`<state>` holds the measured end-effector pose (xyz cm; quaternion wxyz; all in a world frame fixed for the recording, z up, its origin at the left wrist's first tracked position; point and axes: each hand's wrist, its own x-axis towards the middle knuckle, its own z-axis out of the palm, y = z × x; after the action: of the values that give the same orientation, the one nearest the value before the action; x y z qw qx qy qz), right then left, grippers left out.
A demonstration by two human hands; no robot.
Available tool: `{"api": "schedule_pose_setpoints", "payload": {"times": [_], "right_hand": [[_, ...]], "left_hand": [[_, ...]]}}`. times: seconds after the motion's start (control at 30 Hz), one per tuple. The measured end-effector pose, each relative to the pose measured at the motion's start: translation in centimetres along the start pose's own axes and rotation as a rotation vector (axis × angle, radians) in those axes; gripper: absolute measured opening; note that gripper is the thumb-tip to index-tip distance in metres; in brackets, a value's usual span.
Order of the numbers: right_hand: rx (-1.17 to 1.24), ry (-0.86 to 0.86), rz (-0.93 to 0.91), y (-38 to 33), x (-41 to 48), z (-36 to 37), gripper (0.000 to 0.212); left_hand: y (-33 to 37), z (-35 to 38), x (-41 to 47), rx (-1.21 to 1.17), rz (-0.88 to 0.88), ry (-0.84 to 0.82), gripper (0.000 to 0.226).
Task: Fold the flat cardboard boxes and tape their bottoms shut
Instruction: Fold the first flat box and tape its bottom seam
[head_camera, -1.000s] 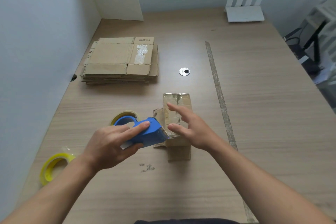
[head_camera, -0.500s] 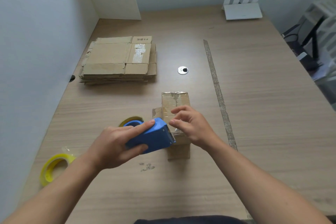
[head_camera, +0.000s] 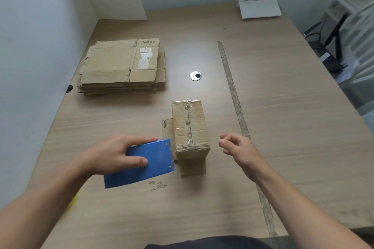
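Observation:
A small folded cardboard box (head_camera: 190, 125) stands in the middle of the wooden table (head_camera: 283, 127), its taped face up, with clear tape along the centre seam. My left hand (head_camera: 113, 154) grips a blue tape dispenser (head_camera: 145, 162), whose front edge sits just left of the box's near corner. My right hand (head_camera: 237, 146) hovers to the right of the box, apart from it, with its fingers loosely curled and nothing in them. A stack of flat cardboard boxes (head_camera: 121, 66) lies at the far left.
A white wall runs along the table's left side. A strip of old tape (head_camera: 234, 95) crosses the table right of the box. A round metal cable grommet (head_camera: 195, 76) sits beyond the box. A white slatted stand (head_camera: 260, 8) is at the far edge.
My right hand has lifted off the box and moved to its right. My left hand has pulled the tape dispenser back and tilted it so its flat blue side faces up.

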<state>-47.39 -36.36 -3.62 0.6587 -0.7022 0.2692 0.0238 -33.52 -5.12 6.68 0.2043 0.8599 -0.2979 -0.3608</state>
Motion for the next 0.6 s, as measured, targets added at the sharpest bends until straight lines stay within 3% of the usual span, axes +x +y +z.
{"api": "schedule_pose_setpoints", "payload": {"times": [0.27,0.6], "right_hand": [[-0.001,0.074,0.078,1.5,0.4,1.4,0.027],[-0.218,0.058,0.12,3.1,1.5,2.4,0.029]], "left_hand": [[2.4,-1.3,3.3,0.102,-0.128,-0.083,0.06],[1.2,0.0,5.1,0.125,-0.205,-0.113,0.04]]}}
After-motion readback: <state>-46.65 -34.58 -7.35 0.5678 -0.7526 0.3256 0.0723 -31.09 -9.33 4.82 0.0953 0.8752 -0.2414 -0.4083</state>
